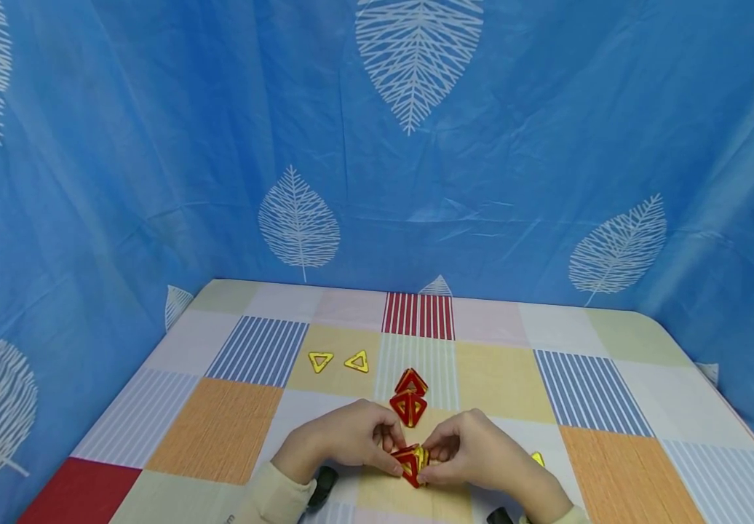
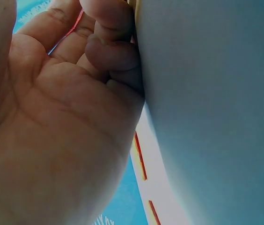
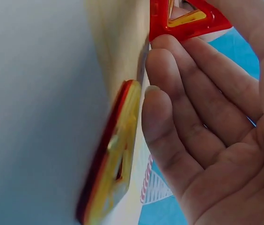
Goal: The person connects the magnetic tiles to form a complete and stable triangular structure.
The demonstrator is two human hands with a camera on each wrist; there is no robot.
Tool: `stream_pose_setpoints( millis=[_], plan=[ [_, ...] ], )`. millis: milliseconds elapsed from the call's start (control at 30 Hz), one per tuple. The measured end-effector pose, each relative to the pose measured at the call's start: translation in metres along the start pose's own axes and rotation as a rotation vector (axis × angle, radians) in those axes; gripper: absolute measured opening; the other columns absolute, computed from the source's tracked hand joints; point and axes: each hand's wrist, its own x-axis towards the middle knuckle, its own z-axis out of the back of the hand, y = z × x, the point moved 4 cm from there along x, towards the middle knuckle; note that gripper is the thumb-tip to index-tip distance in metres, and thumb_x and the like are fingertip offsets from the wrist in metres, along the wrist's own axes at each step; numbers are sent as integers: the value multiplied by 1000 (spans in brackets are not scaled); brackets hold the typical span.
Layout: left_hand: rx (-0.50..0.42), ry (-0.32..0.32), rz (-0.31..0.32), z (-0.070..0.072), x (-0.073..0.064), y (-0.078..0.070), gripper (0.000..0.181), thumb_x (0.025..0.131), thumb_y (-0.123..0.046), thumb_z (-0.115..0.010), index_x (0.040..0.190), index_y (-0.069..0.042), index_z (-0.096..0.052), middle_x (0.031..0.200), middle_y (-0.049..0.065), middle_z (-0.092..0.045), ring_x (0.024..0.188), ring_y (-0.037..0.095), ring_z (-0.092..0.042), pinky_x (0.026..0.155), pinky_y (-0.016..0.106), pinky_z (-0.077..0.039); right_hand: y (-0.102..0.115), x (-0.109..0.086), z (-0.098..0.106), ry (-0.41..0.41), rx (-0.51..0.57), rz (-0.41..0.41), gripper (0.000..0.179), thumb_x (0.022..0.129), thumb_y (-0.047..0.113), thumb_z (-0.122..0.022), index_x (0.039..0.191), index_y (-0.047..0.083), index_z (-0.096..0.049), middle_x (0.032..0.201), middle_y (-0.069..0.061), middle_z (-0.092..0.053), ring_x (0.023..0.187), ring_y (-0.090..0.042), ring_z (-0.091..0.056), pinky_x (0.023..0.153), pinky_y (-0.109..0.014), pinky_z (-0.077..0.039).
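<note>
Between the two hands, close over the tabletop, is a small cluster of red and yellow triangle tiles [image 1: 410, 460]. From the left side, the thumb and fingers of my left hand [image 1: 360, 435] pinch its red part. My right hand [image 1: 475, 450] grips it from the other side, at the yellow edge. In the right wrist view a hollow red triangle tile [image 3: 198, 32] with yellow behind it sits at the fingertips, the lower fingers loosely bent. The left wrist view shows mostly the palm of the left hand [image 2: 62, 108]; its fingertips' hold is hidden there.
Just beyond the hands stand two red pyramid shapes [image 1: 408, 409] touching each other. Two hollow yellow triangles [image 1: 320, 362] lie farther left. Beside the right forearm is a yellow piece [image 1: 537, 458]; the right wrist view shows a red-and-yellow tile [image 3: 115, 154] on the table. A blue curtain [image 1: 514, 145] surrounds the table.
</note>
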Motion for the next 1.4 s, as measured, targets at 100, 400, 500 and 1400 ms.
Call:
stream_pose_setpoints(
  millis=[100,400,500,1400],
  plan=[
    [-3,4,1,0,0,0,20,78,-16,-89,85,-19,-70,73,-8,-59,64,4,-51,60,21,-44,1,0,-1,-9,-18,11,22,76,32,-90,86,15,-79,71,14,-66,64,-1,-60,57,-25,-53],
    [-4,6,-29,1,-2,-2,20,78,-16,-89,86,-17,-70,73,-8,-59,64,3,-51,59,21,-44,3,1,-1,-7,-63,12,29,74,37,-90,90,16,-77,72,14,-65,65,-1,-58,58,-24,-52],
    [-2,7,-37,1,-2,-2,21,78,-16,-89,87,-17,-70,74,-7,-59,63,3,-51,59,20,-44,3,1,-2,-4,-76,2,30,74,38,-90,90,17,-76,73,13,-65,67,-1,-58,60,-24,-52],
    [56,-56,-31,2,0,-2,21,80,-20,-88,92,-16,-71,68,-10,-58,59,2,-50,55,20,-42,3,13,1,28,-121,17,40,71,36,-92,101,14,-77,76,7,-60,65,-4,-50,57,-22,-46]
  ],
)
